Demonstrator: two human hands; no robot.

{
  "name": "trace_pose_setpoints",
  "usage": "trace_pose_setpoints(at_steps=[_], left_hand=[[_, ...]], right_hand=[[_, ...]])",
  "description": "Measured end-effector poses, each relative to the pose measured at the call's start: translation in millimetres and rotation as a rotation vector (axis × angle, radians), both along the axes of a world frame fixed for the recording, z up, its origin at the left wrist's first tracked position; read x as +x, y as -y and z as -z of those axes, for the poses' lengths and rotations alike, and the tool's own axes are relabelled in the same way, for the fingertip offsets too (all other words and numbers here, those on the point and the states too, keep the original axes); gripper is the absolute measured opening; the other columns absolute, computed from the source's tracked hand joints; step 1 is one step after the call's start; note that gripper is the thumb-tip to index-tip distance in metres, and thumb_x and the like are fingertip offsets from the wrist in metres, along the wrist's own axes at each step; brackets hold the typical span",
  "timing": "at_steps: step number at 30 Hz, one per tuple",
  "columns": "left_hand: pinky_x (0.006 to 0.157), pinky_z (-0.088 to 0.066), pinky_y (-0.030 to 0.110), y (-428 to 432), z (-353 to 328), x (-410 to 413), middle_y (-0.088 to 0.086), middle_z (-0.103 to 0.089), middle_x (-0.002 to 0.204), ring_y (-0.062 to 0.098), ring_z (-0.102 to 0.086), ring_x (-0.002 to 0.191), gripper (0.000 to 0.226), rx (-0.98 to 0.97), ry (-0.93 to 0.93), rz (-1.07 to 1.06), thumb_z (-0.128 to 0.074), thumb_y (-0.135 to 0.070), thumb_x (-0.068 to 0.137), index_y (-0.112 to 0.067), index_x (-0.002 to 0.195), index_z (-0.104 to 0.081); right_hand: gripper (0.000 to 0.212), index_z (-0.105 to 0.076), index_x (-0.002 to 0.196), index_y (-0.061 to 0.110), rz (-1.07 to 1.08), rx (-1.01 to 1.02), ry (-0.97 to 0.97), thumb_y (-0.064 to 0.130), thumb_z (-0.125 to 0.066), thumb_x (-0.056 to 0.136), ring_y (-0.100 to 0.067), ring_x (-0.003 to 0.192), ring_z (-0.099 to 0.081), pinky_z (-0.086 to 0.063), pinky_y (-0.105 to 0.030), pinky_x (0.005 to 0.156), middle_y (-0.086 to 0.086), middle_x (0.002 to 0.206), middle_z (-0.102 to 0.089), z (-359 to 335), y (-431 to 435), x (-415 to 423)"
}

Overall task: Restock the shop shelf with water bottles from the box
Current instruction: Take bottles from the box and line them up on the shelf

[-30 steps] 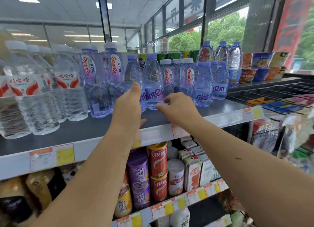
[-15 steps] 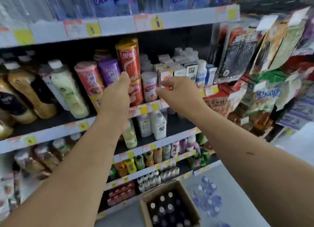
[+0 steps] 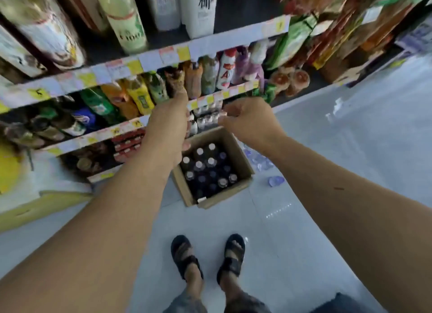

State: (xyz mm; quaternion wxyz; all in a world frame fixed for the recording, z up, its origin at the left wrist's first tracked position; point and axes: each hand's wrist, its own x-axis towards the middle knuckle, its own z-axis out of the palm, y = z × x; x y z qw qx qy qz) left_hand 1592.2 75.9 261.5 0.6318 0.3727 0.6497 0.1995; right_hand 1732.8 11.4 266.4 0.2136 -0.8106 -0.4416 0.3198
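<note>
An open cardboard box (image 3: 243,163) stands on the floor against the foot of the shelving. Inside it are several water bottles (image 3: 205,170) seen from above, with white and blue caps. My left hand (image 3: 167,128) hovers above the box's far left corner, fingers straight, holding nothing. My right hand (image 3: 247,120) hovers above the box's far right edge with loosely curled fingers and is empty too. Both hands are well above the bottles. The water shelf is out of view above.
Stocked drink shelves (image 3: 149,60) with price tags fill the upper half. Loose blue plastic pieces (image 3: 275,180) lie on the pale floor right of the box. A yellow flat carton (image 3: 39,205) sits at the left. My sandalled feet (image 3: 208,256) stand behind the box.
My view has swung down from the top water shelf to the floor. Both empty hands have come down with it and now hang over the box.
</note>
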Motion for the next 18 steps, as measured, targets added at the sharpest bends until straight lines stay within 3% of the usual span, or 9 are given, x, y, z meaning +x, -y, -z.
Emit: trace_pose_setpoints(at_steps=[4, 6, 9, 11, 14, 16, 18], left_hand=[[0.086, -0.050, 0.053, 0, 65, -7, -0.001, -0.059, 0.091, 0.031, -0.062, 0.108, 0.042, -0.053, -0.043, 0.030, -0.042, -0.062, 0.097, -0.027, 0.076, -0.055], [0.085, -0.050, 0.051, 1, 96, -11, -0.002, -0.060, 0.093, 0.028, -0.062, 0.106, 0.042, -0.079, -0.058, 0.028, -0.043, -0.062, 0.096, -0.027, 0.077, -0.057], [0.086, -0.049, 0.050, 5, 140, -16, -0.005, -0.063, 0.098, 0.021, -0.063, 0.100, 0.038, -0.111, -0.051, 0.041, -0.046, -0.063, 0.095, -0.030, 0.090, -0.064], [0.084, -0.049, 0.048, 10, 165, -17, -0.005, -0.063, 0.102, 0.019, -0.062, 0.099, 0.037, -0.148, -0.058, 0.020, -0.047, -0.063, 0.094, -0.031, 0.100, -0.065], [0.085, -0.050, 0.048, 13, 204, -17, -0.005, -0.065, 0.107, 0.021, -0.062, 0.104, 0.038, -0.164, -0.095, 0.008, -0.045, -0.065, 0.093, -0.034, 0.102, -0.064], [0.082, -0.049, 0.045, 16, 232, -16, -0.007, -0.064, 0.106, 0.020, -0.062, 0.105, 0.038, -0.167, -0.121, -0.007, -0.044, -0.064, 0.094, -0.034, 0.107, -0.063], [0.084, -0.049, 0.046, 17, 257, -12, -0.009, -0.061, 0.099, 0.018, -0.061, 0.102, 0.034, -0.170, -0.129, -0.027, -0.042, -0.063, 0.095, -0.035, 0.098, -0.062]], right_hand=[[0.035, -0.069, 0.119, 0.012, 0.016, -0.015, -0.006, 0.028, -0.068, 0.089, -0.015, 0.099, -0.065, -0.044, -0.016, 0.071, -0.002, 0.119, -0.069, 61, -5, -10], [0.035, -0.070, 0.120, 0.013, 0.021, -0.048, -0.017, 0.027, -0.068, 0.088, -0.016, 0.102, -0.065, -0.043, -0.018, 0.073, -0.002, 0.117, -0.070, 91, -8, -11], [0.025, -0.073, 0.108, 0.011, 0.015, -0.100, -0.019, 0.023, -0.067, 0.087, -0.021, 0.097, -0.067, -0.053, -0.030, 0.074, -0.007, 0.104, -0.073, 134, -9, -9], [0.026, -0.073, 0.110, 0.013, 0.011, -0.135, -0.034, 0.022, -0.068, 0.086, -0.022, 0.102, -0.067, -0.055, -0.037, 0.088, -0.008, 0.108, -0.073, 165, -7, -4], [0.042, -0.065, 0.128, 0.016, -0.043, -0.203, -0.016, 0.028, -0.070, 0.087, -0.021, 0.115, -0.061, -0.049, -0.036, 0.099, -0.004, 0.124, -0.068, 221, -8, 9], [0.047, -0.061, 0.133, 0.017, -0.088, -0.254, -0.013, 0.028, -0.069, 0.088, -0.023, 0.117, -0.060, -0.049, -0.032, 0.097, -0.004, 0.125, -0.066, 264, -7, 15], [0.047, -0.059, 0.133, 0.016, -0.121, -0.288, -0.001, 0.028, -0.068, 0.089, -0.025, 0.113, -0.061, -0.047, -0.027, 0.088, -0.005, 0.121, -0.067, 304, -7, 20]])
